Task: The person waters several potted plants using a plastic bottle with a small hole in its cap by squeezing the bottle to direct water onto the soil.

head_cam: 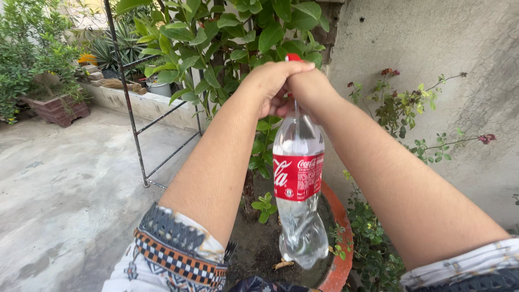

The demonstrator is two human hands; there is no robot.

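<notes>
Grey concrete floor [65,189] fills the left, bare and open out to a low kerb at the back. On it, far left, a brick-red rectangular planter [54,108] with a small shrub. A thin black metal frame [132,108] stands upright between floor and pot, its foot near the kerb.

Centre: left hand [270,81] wrapped over the neck of a clear plastic bottle with a red label [298,184], fingers curled shut around it just under the red cap [292,57]. Bottle hangs upright, crumpled at the base, water inside, its bottom just above dark soil in a round orange clay pot [340,254]. A broad-leaved green plant [227,43] rises from the pot behind the hands.

Right hand [308,89] presses against the left at the same neck; its fingers are hidden, grip cannot be told. Patterned sleeves at both elbows.

Right: rough grey plaster wall [432,48], close behind the pot rim; a thin flowering shrub [411,113] leans along it, little room there.
</notes>
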